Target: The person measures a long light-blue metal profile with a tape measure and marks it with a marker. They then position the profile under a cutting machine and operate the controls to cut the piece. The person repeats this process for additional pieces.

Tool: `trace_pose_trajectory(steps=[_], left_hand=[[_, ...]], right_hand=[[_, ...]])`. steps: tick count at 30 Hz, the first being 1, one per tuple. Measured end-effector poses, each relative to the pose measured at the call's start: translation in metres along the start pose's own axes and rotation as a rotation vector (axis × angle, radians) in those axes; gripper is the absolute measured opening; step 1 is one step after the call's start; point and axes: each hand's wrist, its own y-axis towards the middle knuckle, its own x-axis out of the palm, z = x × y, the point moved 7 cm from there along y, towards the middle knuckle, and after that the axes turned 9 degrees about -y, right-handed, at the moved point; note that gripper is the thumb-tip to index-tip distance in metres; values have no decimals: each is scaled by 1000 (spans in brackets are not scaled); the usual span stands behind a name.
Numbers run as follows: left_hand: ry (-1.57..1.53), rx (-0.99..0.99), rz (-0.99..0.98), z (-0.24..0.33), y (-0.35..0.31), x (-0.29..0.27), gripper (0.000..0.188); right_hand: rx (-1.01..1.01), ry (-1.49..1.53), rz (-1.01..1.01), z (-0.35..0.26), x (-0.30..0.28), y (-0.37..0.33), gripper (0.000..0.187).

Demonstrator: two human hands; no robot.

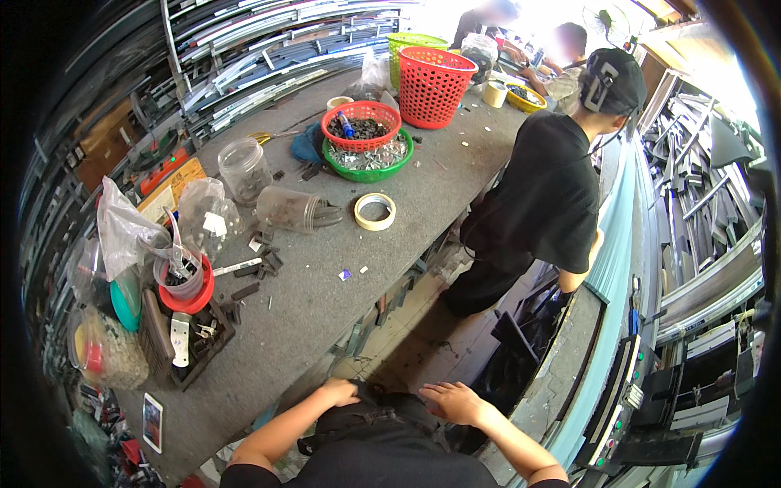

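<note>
In front of my dark clothing, at waist height, my left hand (338, 392) has its fingers drawn together and bent downward. Whatever they may hold is hidden. My right hand (452, 401) is open over the other side of my waist, fingers stretched and slightly apart with nothing in them. Dark straps of a waist bag or belt (382, 415) lie between the two hands. The grey worktable (325, 301) has its edge just beyond my left hand.
On the table stand a red basket (431, 89), a red colander (362, 130) of small parts over a green bowl (374, 171), a tape roll (375, 211), clear jars (285, 208) and a phone (152, 423). A person in black (537, 187) stands ahead right, beside another bench (553, 374).
</note>
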Motion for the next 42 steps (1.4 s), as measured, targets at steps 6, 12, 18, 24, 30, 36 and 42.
trace_pose_trajectory(steps=[6, 12, 18, 24, 30, 36, 42], left_hand=[[-377, -229, 137, -120, -30, 78, 52], [-528, -354, 188, -171, -40, 133, 48], [-642, -383, 207, -190, -40, 183, 46], [-728, -515, 265, -206, -51, 185, 42], [-739, -442, 355, -206, -30, 182, 38], [-954, -468, 493, -210, -29, 179, 39], [-850, -518, 425, -210, -27, 195, 38]], right_hand=[[-82, -153, 582, -19, -178, -123, 62], [-245, -184, 493, -46, -182, -96, 65], [-162, -110, 621, -16, -198, -128, 67], [-216, -300, 611, -39, -197, -147, 67], [-277, -14, 512, -39, -178, -107, 66], [-207, -191, 644, -40, -201, -161, 70], [-412, 15, 413, -38, -141, -84, 73]])
